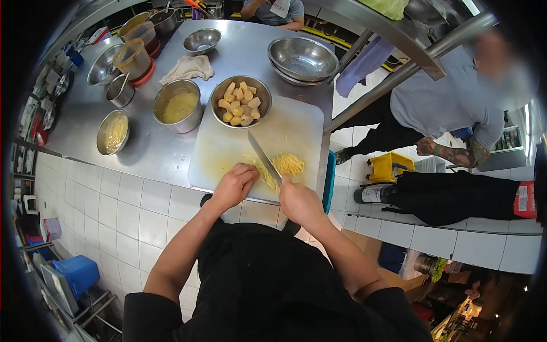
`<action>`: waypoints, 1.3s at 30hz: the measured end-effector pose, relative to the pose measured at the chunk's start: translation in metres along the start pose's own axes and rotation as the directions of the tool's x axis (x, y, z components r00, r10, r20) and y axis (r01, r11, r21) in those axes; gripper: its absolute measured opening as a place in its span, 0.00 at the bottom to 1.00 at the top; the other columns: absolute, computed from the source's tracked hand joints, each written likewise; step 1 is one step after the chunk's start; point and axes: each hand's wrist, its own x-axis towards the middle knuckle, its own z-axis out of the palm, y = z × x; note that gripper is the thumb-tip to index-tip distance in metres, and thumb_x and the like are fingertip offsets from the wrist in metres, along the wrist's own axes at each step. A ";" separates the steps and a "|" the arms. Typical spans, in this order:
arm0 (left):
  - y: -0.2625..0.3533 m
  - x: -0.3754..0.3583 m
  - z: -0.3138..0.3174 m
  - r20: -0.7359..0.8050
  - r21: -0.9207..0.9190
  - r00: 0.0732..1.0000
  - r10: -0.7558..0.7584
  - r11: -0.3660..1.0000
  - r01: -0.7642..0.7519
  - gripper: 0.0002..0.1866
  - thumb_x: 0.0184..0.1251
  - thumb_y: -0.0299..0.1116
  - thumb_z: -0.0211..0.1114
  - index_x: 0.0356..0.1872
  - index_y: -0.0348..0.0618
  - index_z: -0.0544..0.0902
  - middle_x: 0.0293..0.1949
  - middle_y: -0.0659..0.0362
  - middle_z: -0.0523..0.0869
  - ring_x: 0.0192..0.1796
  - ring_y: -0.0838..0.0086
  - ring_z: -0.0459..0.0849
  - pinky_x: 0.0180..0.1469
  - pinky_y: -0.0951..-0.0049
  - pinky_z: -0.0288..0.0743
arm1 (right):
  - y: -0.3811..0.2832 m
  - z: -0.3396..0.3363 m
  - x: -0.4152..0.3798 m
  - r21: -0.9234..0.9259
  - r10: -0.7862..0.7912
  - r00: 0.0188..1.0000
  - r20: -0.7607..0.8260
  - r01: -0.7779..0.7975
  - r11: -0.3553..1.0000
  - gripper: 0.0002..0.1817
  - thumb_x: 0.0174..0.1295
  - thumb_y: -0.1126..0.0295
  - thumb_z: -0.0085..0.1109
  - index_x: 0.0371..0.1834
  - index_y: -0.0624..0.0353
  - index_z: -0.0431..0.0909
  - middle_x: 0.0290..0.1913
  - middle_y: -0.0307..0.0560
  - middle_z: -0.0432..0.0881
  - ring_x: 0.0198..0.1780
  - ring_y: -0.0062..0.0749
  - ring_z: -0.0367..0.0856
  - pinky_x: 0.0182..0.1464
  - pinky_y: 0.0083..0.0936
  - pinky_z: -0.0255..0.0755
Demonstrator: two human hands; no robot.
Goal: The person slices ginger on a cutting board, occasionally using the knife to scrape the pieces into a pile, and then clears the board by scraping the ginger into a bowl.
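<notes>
My right hand [299, 200] grips the handle of a kitchen knife [263, 153], its blade pointing away from me over the white cutting board [305, 122]. To the blade's left, my left hand [236, 183] is closed, with curled fingertips pressed on pale yellow slices that look like ginger; the fingers partly hide them. A pile of thin pale yellow shreds [289, 164] lies right of the blade. At the board's far edge stands a steel bowl [213, 102] holding several peeled chunks [242, 104] of the same colour.
Left of the board are a steel pot [191, 121] with yellowish contents and a small bowl of shreds [115, 132]. Farther back lie a cloth [188, 69], a small bowl [202, 40] and stacked large bowls [303, 58]. A person [441, 94] stands at right, beyond a metal post [373, 88].
</notes>
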 end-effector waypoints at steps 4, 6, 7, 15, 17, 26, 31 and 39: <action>0.002 0.011 0.002 -0.006 0.032 1.000 -0.024 0.999 0.024 0.08 0.72 0.24 0.75 0.49 0.36 0.93 0.53 0.52 0.93 0.56 0.53 0.89 0.61 0.57 0.87 | -0.002 0.002 -0.003 0.006 0.003 1.000 -0.002 -0.003 1.000 0.14 0.76 0.73 0.55 0.59 0.69 0.74 0.39 0.72 0.92 0.44 0.70 0.94 0.48 0.63 0.86; 0.002 0.014 0.003 0.005 0.049 1.000 -0.015 0.999 0.014 0.08 0.71 0.24 0.75 0.48 0.36 0.93 0.52 0.51 0.92 0.55 0.53 0.89 0.60 0.57 0.86 | -0.005 0.000 -0.006 0.017 0.006 1.000 0.000 -0.006 1.000 0.14 0.76 0.73 0.54 0.59 0.69 0.74 0.38 0.72 0.92 0.44 0.70 0.94 0.48 0.63 0.86; 0.003 0.014 0.002 0.014 0.065 1.000 -0.006 0.998 0.005 0.08 0.71 0.24 0.75 0.48 0.36 0.92 0.51 0.51 0.92 0.55 0.52 0.88 0.60 0.56 0.86 | -0.005 0.001 -0.006 0.018 0.008 1.000 0.001 -0.008 1.000 0.14 0.76 0.73 0.54 0.59 0.69 0.74 0.38 0.72 0.92 0.44 0.70 0.94 0.48 0.63 0.86; 0.001 0.005 -0.007 0.001 0.194 1.000 0.022 0.981 -0.022 0.10 0.67 0.24 0.76 0.48 0.40 0.93 0.50 0.56 0.92 0.54 0.57 0.88 0.59 0.58 0.84 | -0.014 0.003 -0.009 -0.008 -0.011 1.000 0.024 0.011 1.000 0.12 0.75 0.75 0.54 0.56 0.69 0.75 0.38 0.71 0.92 0.43 0.68 0.95 0.47 0.61 0.87; 0.002 0.004 -0.007 0.032 0.221 0.997 0.064 0.973 -0.069 0.10 0.66 0.25 0.76 0.48 0.41 0.93 0.50 0.57 0.92 0.55 0.58 0.88 0.59 0.58 0.83 | -0.015 0.006 -0.009 -0.014 -0.025 0.999 0.027 0.025 1.000 0.12 0.75 0.75 0.54 0.56 0.69 0.75 0.38 0.70 0.93 0.43 0.68 0.95 0.47 0.61 0.87; -0.010 0.007 -0.008 0.078 0.122 0.992 0.097 0.987 -0.106 0.10 0.65 0.21 0.75 0.47 0.38 0.92 0.52 0.55 0.94 0.58 0.56 0.91 0.63 0.58 0.87 | -0.012 0.034 0.031 0.008 -0.044 0.999 -0.028 0.044 0.999 0.10 0.75 0.76 0.53 0.55 0.70 0.75 0.40 0.72 0.93 0.46 0.68 0.96 0.48 0.60 0.87; -0.015 0.010 -0.014 0.139 0.089 0.987 0.079 0.992 -0.092 0.10 0.67 0.23 0.75 0.48 0.39 0.93 0.53 0.56 0.95 0.58 0.58 0.91 0.62 0.59 0.88 | -0.021 0.021 0.023 0.011 -0.044 0.999 0.017 0.043 0.999 0.11 0.76 0.75 0.52 0.55 0.69 0.74 0.42 0.73 0.93 0.47 0.69 0.95 0.50 0.61 0.87; -0.015 0.006 -0.010 0.101 0.107 0.989 0.105 0.987 -0.116 0.10 0.66 0.21 0.75 0.47 0.38 0.92 0.53 0.55 0.94 0.59 0.56 0.91 0.62 0.58 0.88 | -0.025 0.019 0.024 0.033 0.018 0.998 0.060 -0.020 0.999 0.13 0.76 0.75 0.53 0.59 0.69 0.74 0.47 0.76 0.93 0.52 0.70 0.95 0.54 0.62 0.86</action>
